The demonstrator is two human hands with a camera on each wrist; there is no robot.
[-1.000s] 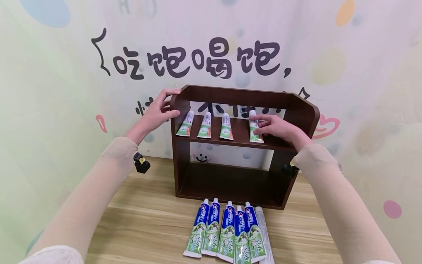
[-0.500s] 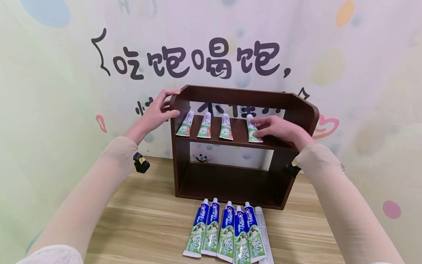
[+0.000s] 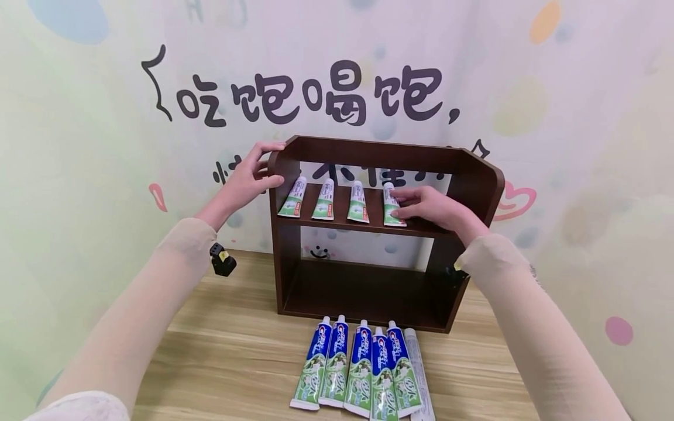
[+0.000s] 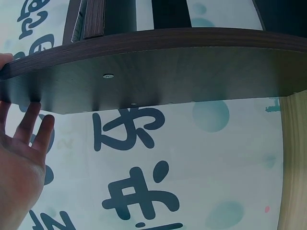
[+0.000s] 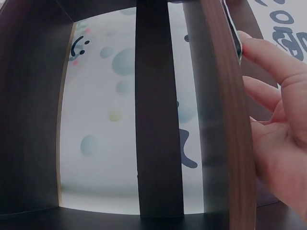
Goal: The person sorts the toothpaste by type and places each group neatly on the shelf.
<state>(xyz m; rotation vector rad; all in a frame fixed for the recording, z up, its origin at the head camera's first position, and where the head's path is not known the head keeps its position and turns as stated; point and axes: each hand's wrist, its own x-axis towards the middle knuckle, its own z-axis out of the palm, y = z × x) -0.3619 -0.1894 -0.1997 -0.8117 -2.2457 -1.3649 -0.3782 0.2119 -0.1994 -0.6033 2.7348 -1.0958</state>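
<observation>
In the head view my left hand (image 3: pixel 244 182) grips the upper left side of a dark brown wooden shelf (image 3: pixel 363 229), thumb at the front edge and fingers behind. The left wrist view shows the side panel (image 4: pixel 182 72) between them. My right hand (image 3: pixel 434 207) holds a small white and green toothpaste tube (image 3: pixel 390 206) on the upper board, with thumb and fingertips along its right edge. Three matching tubes, the nearest a toothpaste tube (image 3: pixel 358 202), lean in a row to its left, caps up. The right wrist view shows the right hand (image 5: pixel 283 100) at the board's edge.
Several larger blue and green toothpaste tubes (image 3: pixel 360 368) lie side by side on the wooden table (image 3: pixel 221 351) before the shelf. Beside them on the right lies a whitish tube (image 3: pixel 418 374). A printed wall cloth (image 3: pixel 337 35) hangs close behind the shelf.
My right hand has lowered the fourth small tube slightly and moved it left, nearer the other three. My left hand has kept its grip on the shelf. The head view has shifted a little.
</observation>
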